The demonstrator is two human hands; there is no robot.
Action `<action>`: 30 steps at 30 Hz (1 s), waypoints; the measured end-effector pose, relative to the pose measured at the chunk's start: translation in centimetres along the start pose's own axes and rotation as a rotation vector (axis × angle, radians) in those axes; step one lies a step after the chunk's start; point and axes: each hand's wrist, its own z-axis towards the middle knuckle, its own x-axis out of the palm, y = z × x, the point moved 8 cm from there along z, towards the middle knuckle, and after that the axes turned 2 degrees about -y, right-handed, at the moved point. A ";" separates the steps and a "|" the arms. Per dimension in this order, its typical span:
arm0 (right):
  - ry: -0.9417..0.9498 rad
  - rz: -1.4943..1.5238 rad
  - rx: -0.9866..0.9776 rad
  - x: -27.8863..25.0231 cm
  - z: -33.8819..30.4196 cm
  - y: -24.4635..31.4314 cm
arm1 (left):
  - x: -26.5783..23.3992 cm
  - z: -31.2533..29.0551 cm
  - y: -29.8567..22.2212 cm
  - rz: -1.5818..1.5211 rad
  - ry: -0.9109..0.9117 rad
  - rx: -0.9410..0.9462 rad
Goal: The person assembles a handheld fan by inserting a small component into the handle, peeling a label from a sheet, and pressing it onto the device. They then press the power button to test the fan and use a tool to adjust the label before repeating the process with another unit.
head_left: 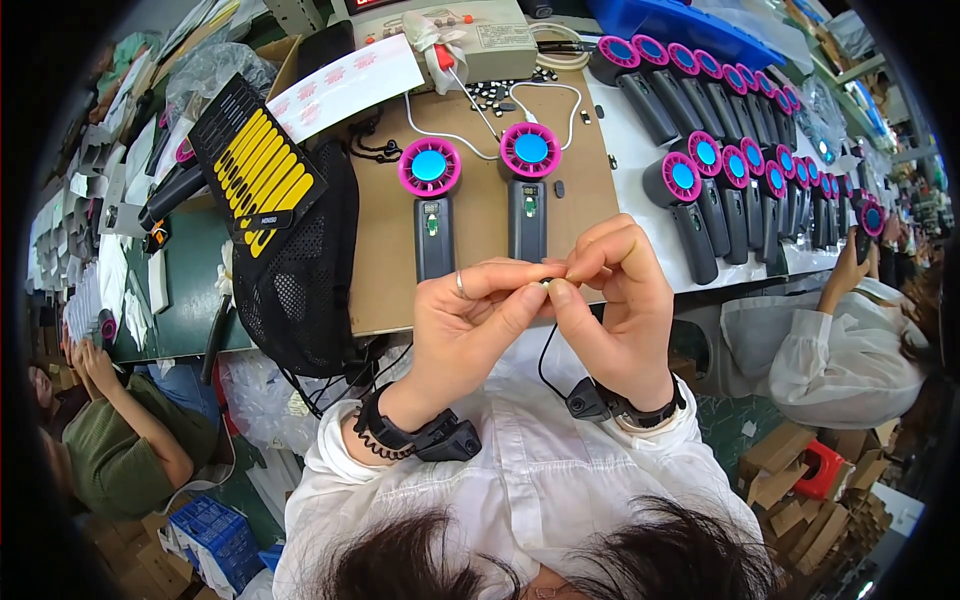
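My left hand point(462, 325) and my right hand point(622, 300) meet fingertip to fingertip over the near edge of the brown board point(385, 290). Pinched between them is a small dark and white piece point(546, 283), mostly covered by the fingers, so its kind is unclear. Just beyond lie two grey handheld fans, a left fan point(430, 168) and a right fan point(530, 150), with pink rings and blue centres. Each handle has an opening showing a green circuit board. A small dark oval part point(559, 188) rests beside the right fan.
Rows of similar fans point(700, 155) fill the white surface at right. Small black and white parts point(495, 97) lie scattered near a beige box-shaped device point(490, 50). At left are a black mesh bag point(300, 260) and a sheet of yellow stickers point(255, 170). Co-workers sit on both sides.
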 end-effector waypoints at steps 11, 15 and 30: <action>0.011 0.062 -0.029 0.2 -0.2 -0.2 | -0.2 0.2 0.7 -0.095 -0.020 -0.023; 0.009 0.101 -0.069 -1.0 0.0 -0.3 | -0.6 0.5 0.8 -0.147 -0.021 -0.083; 0.191 -0.403 -0.697 -0.4 1.2 4.0 | -0.6 0.5 2.3 -0.400 0.009 -0.539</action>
